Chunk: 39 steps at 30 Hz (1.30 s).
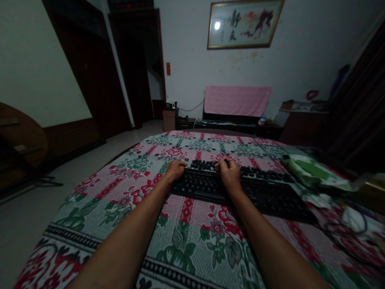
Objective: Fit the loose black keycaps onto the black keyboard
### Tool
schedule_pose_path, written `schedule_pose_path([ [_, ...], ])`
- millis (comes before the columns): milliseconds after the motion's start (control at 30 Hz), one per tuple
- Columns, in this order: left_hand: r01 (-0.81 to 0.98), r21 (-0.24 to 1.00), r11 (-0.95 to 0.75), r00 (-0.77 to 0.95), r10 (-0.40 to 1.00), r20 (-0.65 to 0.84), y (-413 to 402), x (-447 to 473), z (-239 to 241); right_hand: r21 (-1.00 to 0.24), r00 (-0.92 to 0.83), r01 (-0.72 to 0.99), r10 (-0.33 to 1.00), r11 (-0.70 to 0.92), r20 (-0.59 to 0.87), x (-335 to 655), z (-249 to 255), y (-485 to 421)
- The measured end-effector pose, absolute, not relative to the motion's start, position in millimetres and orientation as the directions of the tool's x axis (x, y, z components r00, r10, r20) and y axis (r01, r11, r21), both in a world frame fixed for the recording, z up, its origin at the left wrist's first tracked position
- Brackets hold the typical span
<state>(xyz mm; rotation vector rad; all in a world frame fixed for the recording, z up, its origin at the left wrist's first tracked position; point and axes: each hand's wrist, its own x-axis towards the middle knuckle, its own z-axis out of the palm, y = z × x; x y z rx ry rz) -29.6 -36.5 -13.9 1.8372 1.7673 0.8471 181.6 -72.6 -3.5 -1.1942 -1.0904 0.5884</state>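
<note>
A black computer keyboard (pixel 198 185) lies across a flowered bedspread, its right part stretching toward the clutter. Along its far edge sit several loose black keycaps (pixel 264 174) in a long, uneven row. My left hand (pixel 176 170) is at the keyboard's far left corner, closed against it with the thumb pointing right; its other fingertips are hidden. Above the keyboard's middle, my right hand (pixel 230 172) is closed in a pinch. A small dark piece that looks like a keycap shows at its fingertips, partly covered by the fingers.
The bedspread (pixel 177 224) covers the whole surface under the keyboard. To the right lie a green and white package (pixel 313 170), crumpled white paper (pixel 320 200) and a black cable (pixel 339 243). Beyond the bed, a pink cloth (pixel 237 100) hangs over a dark screen-like object on a low cabinet.
</note>
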Motion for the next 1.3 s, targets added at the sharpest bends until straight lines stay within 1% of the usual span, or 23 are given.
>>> schedule_pose_path([
  [133, 0.633, 0.769, -0.090, -0.021, 0.991, 0.133, -51, -32, -22, -0.937, 0.376, 0.184, 0.860, 0.297, 0.346, 175, -2, -76],
  [267, 0.617, 0.775, -0.135, -0.042, 0.978, 0.204, -59, -29, -28, -0.940, 0.380, 0.200, 0.862, 0.277, 0.335, 165, 1, -80],
  [433, 0.576, 0.792, -0.202, -0.017, 0.966, 0.258, -60, -30, -35, -0.955, 0.378, 0.116, 0.877, 0.273, 0.297, 150, -1, -86],
  [567, 0.593, 0.775, -0.220, -0.006, 0.960, 0.278, -60, -31, -37, -0.975, 0.392, 0.022, 0.895, 0.223, 0.213, 145, -6, -88],
  [767, 0.650, 0.734, -0.197, -0.025, 0.960, 0.279, -61, -28, -35, -0.977, 0.374, -0.008, 0.907, 0.212, 0.194, 148, -4, -91],
  [833, 0.659, 0.728, -0.191, -0.029, 0.960, 0.279, -61, -27, -34, -0.974, 0.370, 0.049, 0.902, 0.219, 0.222, 151, -3, -93],
  [967, 0.667, 0.715, -0.210, -0.005, 0.958, 0.286, -62, -28, -33, -0.913, 0.358, 0.311, 0.857, 0.264, 0.371, 156, -4, -96],
  [1033, 0.667, 0.713, -0.218, 0.004, 0.957, 0.289, -63, -29, -33, -0.878, 0.344, 0.379, 0.837, 0.291, 0.426, 157, -4, -97],
  [1100, 0.668, 0.710, -0.224, 0.007, 0.956, 0.294, -62, -30, -33, -0.884, 0.318, 0.350, 0.848, 0.312, 0.425, 156, -5, -97],
  [1233, 0.671, 0.704, -0.233, 0.020, 0.954, 0.298, -61, -31, -35, -0.950, 0.287, 0.152, 0.908, 0.273, 0.307, 152, -6, -96],
  [1300, 0.670, 0.705, -0.231, 0.019, 0.956, 0.294, -61, -31, -36, -0.957, 0.289, 0.112, 0.913, 0.267, 0.288, 152, -8, -95],
])
